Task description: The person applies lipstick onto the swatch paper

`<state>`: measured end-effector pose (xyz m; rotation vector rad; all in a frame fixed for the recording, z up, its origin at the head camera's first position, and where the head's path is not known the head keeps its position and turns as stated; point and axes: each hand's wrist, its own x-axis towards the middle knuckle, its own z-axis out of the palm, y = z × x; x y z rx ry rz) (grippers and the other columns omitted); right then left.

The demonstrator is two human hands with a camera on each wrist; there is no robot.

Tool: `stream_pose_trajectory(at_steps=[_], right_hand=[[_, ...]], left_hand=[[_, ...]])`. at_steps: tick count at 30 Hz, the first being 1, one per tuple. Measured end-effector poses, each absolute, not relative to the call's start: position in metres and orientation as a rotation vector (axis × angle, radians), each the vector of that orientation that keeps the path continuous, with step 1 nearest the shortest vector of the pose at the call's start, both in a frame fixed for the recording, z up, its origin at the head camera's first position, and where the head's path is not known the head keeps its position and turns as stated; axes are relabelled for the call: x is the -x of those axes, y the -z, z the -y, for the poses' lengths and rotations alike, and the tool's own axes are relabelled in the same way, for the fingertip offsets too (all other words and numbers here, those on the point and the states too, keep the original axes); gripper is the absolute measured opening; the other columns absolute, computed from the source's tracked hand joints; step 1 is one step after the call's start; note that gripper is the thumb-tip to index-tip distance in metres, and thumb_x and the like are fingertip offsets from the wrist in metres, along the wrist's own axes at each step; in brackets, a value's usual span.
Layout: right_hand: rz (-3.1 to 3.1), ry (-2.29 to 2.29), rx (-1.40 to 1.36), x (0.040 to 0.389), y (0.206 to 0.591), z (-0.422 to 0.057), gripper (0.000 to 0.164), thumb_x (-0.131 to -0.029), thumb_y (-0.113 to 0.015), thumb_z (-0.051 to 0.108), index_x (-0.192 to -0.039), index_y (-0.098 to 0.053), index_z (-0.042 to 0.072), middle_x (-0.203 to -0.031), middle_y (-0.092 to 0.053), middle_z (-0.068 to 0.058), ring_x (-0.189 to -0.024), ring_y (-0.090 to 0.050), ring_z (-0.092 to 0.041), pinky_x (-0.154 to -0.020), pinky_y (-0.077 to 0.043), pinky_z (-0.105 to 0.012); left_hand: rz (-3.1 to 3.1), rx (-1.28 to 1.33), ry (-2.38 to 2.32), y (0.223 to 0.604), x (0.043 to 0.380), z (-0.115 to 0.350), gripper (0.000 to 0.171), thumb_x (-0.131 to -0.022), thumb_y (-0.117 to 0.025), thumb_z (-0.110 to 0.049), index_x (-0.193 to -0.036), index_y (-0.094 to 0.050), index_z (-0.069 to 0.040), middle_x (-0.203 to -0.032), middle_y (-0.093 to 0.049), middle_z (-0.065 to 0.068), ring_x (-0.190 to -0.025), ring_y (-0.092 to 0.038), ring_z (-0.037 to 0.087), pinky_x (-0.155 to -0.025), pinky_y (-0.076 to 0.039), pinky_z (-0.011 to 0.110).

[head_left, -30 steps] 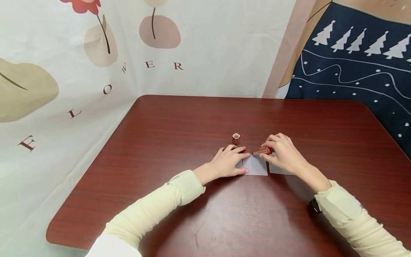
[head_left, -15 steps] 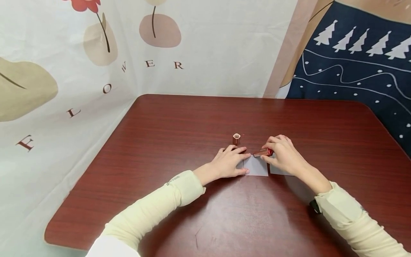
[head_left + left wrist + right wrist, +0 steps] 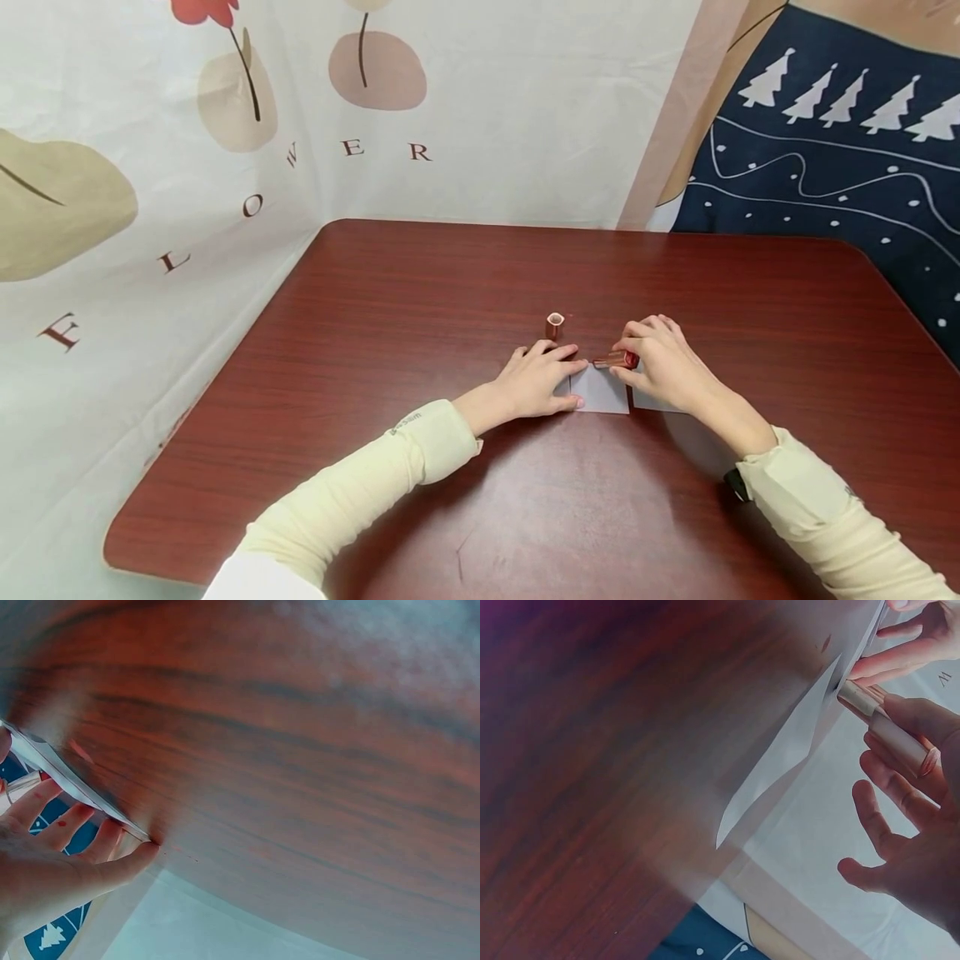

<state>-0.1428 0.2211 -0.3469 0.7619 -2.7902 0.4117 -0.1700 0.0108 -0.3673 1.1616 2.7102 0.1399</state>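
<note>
In the head view, the right hand [image 3: 666, 363] pinches a lipstick [image 3: 612, 360] near the twelve o'clock edge of a paper [image 3: 602, 393], the left hand [image 3: 536, 382] rests on it, fingers spread, at the lipstick's nine o'clock, and a cap [image 3: 553, 330] stands at its ten.

Beyond your left fingers [image 3: 561, 353] stands the cap [image 3: 554, 327]; under them lies paper [image 3: 602, 395]; between your right fingers [image 3: 916, 716], the tube [image 3: 898, 741].

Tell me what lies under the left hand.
White paper shows between the thumb and forefinger of the left hand, extending under their tips; whatever else the hand covers cannot be seen.
</note>
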Motion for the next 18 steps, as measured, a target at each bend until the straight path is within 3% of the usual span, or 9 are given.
stream_pose_trajectory(at_steps=[18], right_hand=[[2.782, -0.392, -0.805, 0.1404, 0.3442, -0.2205, 0.019, -0.071, -0.080, 0.013, -0.086, -0.072, 0.004, -0.079, -0.055, -0.002, -0.086, -0.049, -0.030, -0.092, -0.028, -0.063]], left_hand=[[-2.710, -1.163, -0.135, 0.3690, 0.1706, -0.0107, 0.058, -0.089, -0.053, -0.053, -0.140, -0.044, -0.028, -0.148, -0.032, -0.004, -0.132, -0.028, 0.022, -0.097, -0.032, 0.050]])
